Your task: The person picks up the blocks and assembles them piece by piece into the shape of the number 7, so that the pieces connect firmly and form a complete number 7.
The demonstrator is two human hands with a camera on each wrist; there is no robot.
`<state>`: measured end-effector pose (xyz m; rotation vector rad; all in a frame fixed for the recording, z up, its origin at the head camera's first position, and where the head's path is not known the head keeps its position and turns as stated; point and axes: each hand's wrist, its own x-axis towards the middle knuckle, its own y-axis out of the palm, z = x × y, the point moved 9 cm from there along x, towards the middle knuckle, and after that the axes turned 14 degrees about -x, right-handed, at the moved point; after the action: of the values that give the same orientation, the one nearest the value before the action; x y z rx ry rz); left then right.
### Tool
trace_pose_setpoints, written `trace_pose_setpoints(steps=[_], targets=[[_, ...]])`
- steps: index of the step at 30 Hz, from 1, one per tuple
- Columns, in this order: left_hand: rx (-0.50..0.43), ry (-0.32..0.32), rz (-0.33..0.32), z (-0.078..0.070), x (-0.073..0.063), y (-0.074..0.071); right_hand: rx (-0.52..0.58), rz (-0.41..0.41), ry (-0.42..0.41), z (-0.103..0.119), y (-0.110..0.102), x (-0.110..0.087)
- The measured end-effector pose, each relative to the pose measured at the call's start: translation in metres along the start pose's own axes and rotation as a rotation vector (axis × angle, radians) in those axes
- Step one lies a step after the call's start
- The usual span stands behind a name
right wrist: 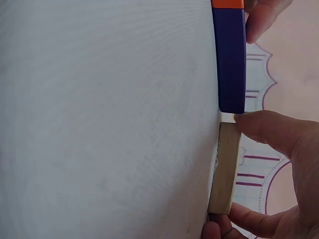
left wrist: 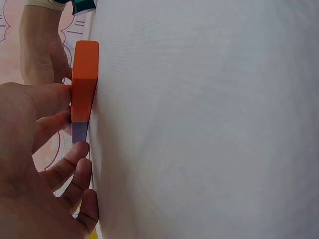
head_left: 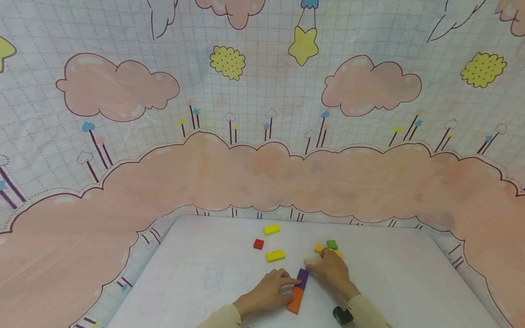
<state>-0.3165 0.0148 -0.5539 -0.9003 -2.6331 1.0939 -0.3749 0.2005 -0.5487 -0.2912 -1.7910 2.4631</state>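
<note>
An orange block [head_left: 295, 301] and a purple block [head_left: 302, 277] lie end to end on the white table. My left hand [head_left: 271, 290] rests against their left side, thumb at the orange block and index finger reaching to the purple one. Its other fingers bend loosely in the left wrist view. My right hand [head_left: 334, 269] pinches a plain wooden block [right wrist: 225, 169] by its two ends, thumb at the end nearest the purple block. A small gap separates the wooden block from the purple one. A yellow block [head_left: 319, 248], partly hidden, lies behind my right hand.
Beyond the right hand sits a small green block [head_left: 332, 245]. Farther left are a red block [head_left: 259, 244], a yellow block [head_left: 275, 256] and another yellow block [head_left: 271, 229]. A dark green rounded block [head_left: 342, 315] lies beside the right sleeve. Patterned cloth surrounds the table [head_left: 184, 259].
</note>
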Motion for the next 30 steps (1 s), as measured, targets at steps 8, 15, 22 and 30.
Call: trace_pose_setpoints(steps=[8, 15, 22, 30], targets=[[-0.002, 0.000, -0.002, 0.000, 0.000, 0.000, 0.071, 0.006, 0.007, -0.004, 0.001, 0.001], [-0.011, 0.009, -0.003, -0.001, 0.000, -0.001, 0.145, -0.020, -0.020, -0.008, -0.004, 0.002], [-0.006, 0.024, -0.002, -0.002, 0.000, -0.001, 0.195, -0.047, -0.070, -0.006, -0.010, -0.001], [0.003, 0.031, -0.007, -0.001, 0.001, 0.000, 0.248, -0.067, -0.139, -0.002, -0.013, -0.003]])
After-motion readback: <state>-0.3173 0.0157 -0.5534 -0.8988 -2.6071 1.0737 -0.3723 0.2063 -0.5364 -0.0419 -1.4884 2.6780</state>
